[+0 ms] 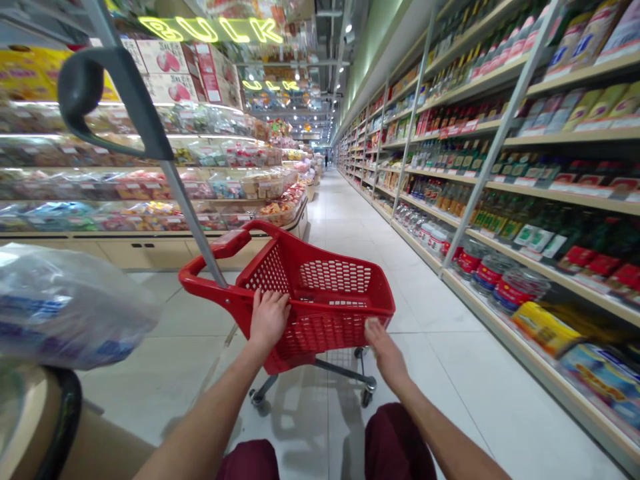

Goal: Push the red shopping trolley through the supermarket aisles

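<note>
A red plastic shopping cart with perforated walls is seen at six o'clock, just below the middle of the view, standing on a white tiled floor; its near rim is held at eight o'clock by the left hand, whose fingers are set close together and curled over the edge; at the cart's four o'clock corner, a small, pale, cloth-like piece is pinched in the narrowed fingers of the right hand, though whether the cart is touched by it cannot be told; a slanting grey metal pole is seen at ten o'clock; a translucent white plastic bag is seen near nine o'clock; at three o'clock, bottles are held on tall beige shelving.
</note>
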A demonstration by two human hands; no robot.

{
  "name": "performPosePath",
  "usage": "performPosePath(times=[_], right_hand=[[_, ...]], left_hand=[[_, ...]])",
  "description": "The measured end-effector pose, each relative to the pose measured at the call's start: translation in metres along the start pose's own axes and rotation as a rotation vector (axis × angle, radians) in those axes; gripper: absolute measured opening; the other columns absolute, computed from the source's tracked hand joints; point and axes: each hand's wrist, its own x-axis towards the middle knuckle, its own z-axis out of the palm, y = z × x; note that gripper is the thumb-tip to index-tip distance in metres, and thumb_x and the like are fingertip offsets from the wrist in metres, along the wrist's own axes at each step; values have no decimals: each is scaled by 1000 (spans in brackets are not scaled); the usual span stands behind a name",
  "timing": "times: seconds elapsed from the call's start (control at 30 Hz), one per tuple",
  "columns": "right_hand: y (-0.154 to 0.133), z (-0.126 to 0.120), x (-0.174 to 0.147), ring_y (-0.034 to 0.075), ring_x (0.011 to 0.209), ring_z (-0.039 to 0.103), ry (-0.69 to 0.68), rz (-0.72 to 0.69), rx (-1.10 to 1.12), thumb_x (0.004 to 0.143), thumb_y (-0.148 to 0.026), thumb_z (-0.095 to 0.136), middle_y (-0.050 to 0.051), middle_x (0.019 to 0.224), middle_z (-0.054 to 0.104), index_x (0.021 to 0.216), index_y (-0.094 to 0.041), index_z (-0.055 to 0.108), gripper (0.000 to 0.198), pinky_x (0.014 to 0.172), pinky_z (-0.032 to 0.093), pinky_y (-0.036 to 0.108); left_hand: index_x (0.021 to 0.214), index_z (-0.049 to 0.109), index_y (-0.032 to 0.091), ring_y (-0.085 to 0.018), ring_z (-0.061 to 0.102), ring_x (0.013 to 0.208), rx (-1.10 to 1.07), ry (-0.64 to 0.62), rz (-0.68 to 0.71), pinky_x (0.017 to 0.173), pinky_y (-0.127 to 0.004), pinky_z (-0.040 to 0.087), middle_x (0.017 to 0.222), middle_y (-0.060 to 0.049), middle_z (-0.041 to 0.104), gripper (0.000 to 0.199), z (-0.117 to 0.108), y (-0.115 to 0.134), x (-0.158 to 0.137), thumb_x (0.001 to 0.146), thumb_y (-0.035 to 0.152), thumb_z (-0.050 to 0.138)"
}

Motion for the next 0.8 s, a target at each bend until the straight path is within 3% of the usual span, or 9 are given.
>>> performPosePath(times=[0.03, 0.1, 0.3, 0.5, 0.67, 0.8], right_hand=[[-2, 8, -11, 18, 116, 44, -89, -19, -1, 78, -4, 35, 7, 115, 57, 110, -20, 58, 42, 89, 47, 37], [-6, 16, -22, 18, 115, 45, -116, -38, -13, 79, -6, 37, 9, 113, 58, 108, -19, 59, 38, 86, 48, 37], [-18, 6, 25, 18, 127, 26, 98, -57, -10, 79, -2, 34, 9, 127, 47, 117, -17, 51, 44, 100, 33, 45], [-31, 33, 4, 18, 119, 40, -84, -117, 9, 79, -3, 38, 10, 113, 58, 106, -19, 59, 38, 91, 44, 39], [-53, 30, 42, 17, 127, 25, 68, -131, 42, 81, -4, 36, 8, 126, 47, 116, -19, 52, 41, 99, 33, 44], [-54, 42, 27, 18, 120, 38, -74, -177, 15, 80, -2, 37, 9, 113, 58, 105, -20, 59, 38, 92, 42, 40]], left_hand=[[104, 58, 17, -24, 49, 101, -14, -5, 19, 100, -47, 22, 104, -8, 62, 32, 2, -2, -2, 82, 24, 36], [111, 53, 15, -24, 44, 112, -37, -20, 64, 102, -46, 22, 116, -9, 56, 36, 6, -5, -6, 80, 20, 36], [118, 48, 13, -24, 33, 124, -31, -54, 58, 103, -48, 20, 129, -11, 45, 45, 6, -5, -11, 75, 14, 38], [122, 44, 12, -24, 27, 127, -10, -122, 81, 104, -45, 19, 133, -11, 39, 51, 1, -4, -13, 71, 13, 39], [125, 39, 11, -24, 22, 129, 20, -119, 73, 105, -45, 17, 136, -11, 34, 54, 3, -4, -16, 72, 15, 39], [127, 36, 8, -24, 20, 129, 22, -155, 83, 105, -44, 17, 138, -12, 31, 57, 3, -2, -20, 70, 12, 38]])
